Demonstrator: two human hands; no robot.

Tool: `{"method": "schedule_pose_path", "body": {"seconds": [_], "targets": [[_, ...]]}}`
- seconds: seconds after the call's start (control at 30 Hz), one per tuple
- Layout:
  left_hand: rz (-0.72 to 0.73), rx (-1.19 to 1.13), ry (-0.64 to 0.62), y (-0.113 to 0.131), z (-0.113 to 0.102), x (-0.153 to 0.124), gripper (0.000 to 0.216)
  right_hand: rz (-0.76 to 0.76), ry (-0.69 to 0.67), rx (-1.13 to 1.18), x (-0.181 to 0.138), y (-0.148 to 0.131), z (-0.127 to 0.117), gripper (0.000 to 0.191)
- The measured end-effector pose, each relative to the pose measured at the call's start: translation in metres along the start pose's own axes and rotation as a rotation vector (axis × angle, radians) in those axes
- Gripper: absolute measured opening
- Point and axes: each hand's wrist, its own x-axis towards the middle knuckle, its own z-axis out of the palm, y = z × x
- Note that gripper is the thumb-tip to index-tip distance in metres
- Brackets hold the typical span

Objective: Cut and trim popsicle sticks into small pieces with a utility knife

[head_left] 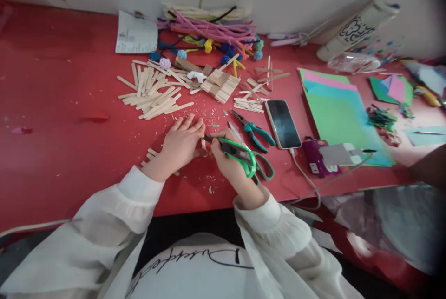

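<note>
My right hand [228,162] is closed around a green utility knife [240,152], its tip pointing left toward my other hand. Flat on the red table lies my left hand [183,145], fingers stretched out, its thumb side beside a short piece of craft stick [203,143]. The knife's tip is at the upper end of that piece; whether it touches is too small to tell. Partly under my left wrist are several cut stick pieces [152,154]. Small wood shavings [209,179] are scattered around both hands.
Beyond my hands lie loose craft sticks [153,92] and a joined stick panel [221,86]. To the right are pliers [256,131], scissors [264,169], a phone [284,124] on a cable, a purple box [318,162] and coloured paper [334,113]. Pipe cleaners [212,27] line the back.
</note>
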Motion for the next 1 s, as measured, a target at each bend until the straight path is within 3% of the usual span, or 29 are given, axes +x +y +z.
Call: {"method": "schedule_pose_path", "body": {"seconds": [0.17, 0.37, 0.53, 0.77, 1.0], "targets": [[-0.009, 0.015, -0.021, 0.001, -0.002, -0.004, 0.056, -0.098, 0.023, 0.038, -0.026, 0.007, 0.003, 0.011], [0.03, -0.005, -0.057, 0.002, 0.0, -0.003, 0.058, -0.11, 0.106, 0.037, -0.047, 0.011, -0.004, 0.011], [-0.012, -0.015, -0.024, 0.012, 0.0, -0.013, 0.069, -0.139, 0.072, 0.022, -0.042, 0.007, -0.008, 0.011], [-0.066, -0.019, -0.014, 0.025, 0.011, -0.026, 0.059, -0.107, -0.008, -0.018, -0.039, 0.003, -0.011, 0.013], [-0.053, -0.011, -0.054, 0.026, 0.006, -0.018, 0.056, -0.019, -0.051, 0.012, -0.008, -0.009, -0.028, 0.008]]}}
